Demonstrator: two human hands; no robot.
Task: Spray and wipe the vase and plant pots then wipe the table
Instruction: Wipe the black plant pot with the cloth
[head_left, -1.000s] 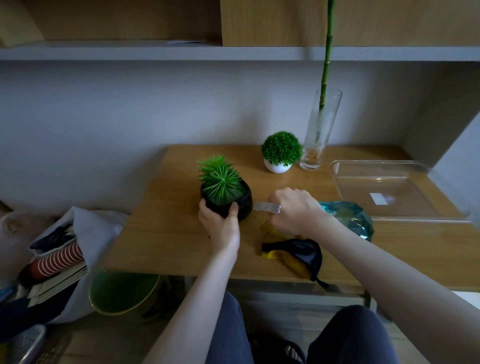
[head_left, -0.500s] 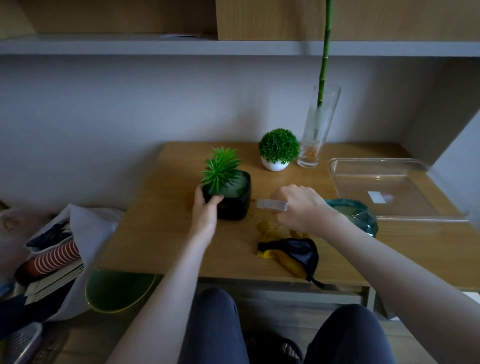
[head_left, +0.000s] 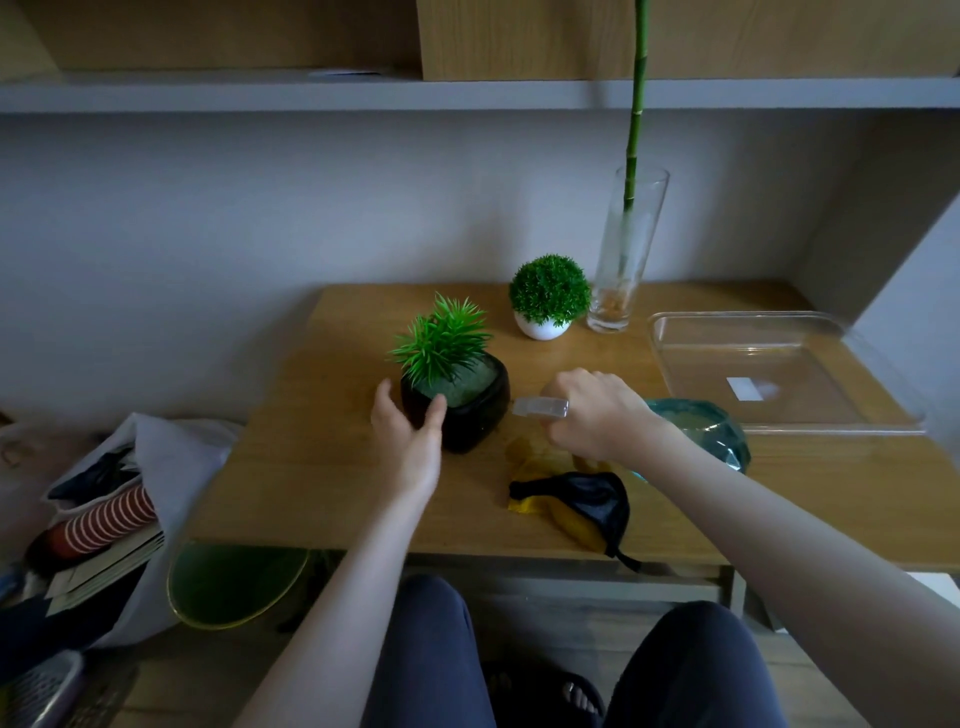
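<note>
Black pot (head_left: 460, 410) near table (head_left: 322, 467) centre, left hand (head_left: 410, 441) cupping its left side, right hand (head_left: 597, 413) gripping spray bottle (head_left: 540, 407), nozzle aimed leftward at pot.

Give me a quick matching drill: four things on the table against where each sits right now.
Things:
1. black square pot
2. white round pot
3. glass vase
4. clear plastic tray

Places:
A. far right of the table
B. beside the white pot, holding a green stalk
C. in the left hand's grip
D. just left of the vase

Pairs: 1-C, 2-D, 3-B, 4-A
</note>
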